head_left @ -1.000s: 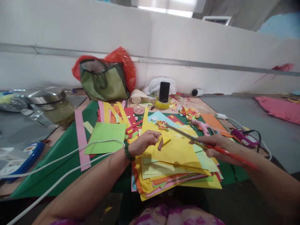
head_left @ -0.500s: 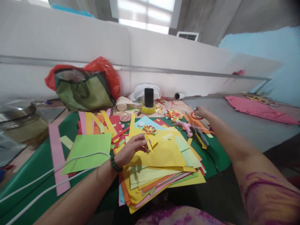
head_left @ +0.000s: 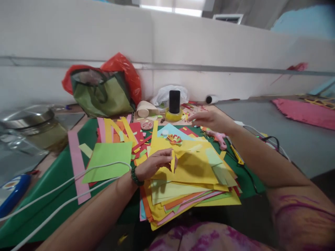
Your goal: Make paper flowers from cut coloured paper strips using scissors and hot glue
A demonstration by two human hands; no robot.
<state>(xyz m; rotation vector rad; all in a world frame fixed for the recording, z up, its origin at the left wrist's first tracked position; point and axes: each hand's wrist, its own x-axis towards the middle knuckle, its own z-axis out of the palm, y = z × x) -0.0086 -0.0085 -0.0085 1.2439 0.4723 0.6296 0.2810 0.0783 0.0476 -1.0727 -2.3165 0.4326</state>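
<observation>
My left hand [head_left: 155,164] rests on a stack of coloured paper sheets [head_left: 188,188], its fingers pinched on a small yellow paper strip [head_left: 173,161] that stands up from the top yellow sheet. My right hand [head_left: 209,120] reaches out over the far part of the table, fingers apart and holding nothing, above scattered paper scraps near a small paper flower [head_left: 174,139] and a pink glue gun [head_left: 219,137].
A phone stands in a yellow tape roll [head_left: 174,109] at the back. A green and red bag [head_left: 104,89] leans on the wall. A glass jar [head_left: 39,129] sits left. White cables [head_left: 65,188] cross the green mat [head_left: 52,181]. Loose strips lie behind a light-green sheet [head_left: 110,158].
My right hand held red-handled scissors a second ago, put them down at the right, and now hovers further left with nothing in it. My left hand stays on the yellow strip.
</observation>
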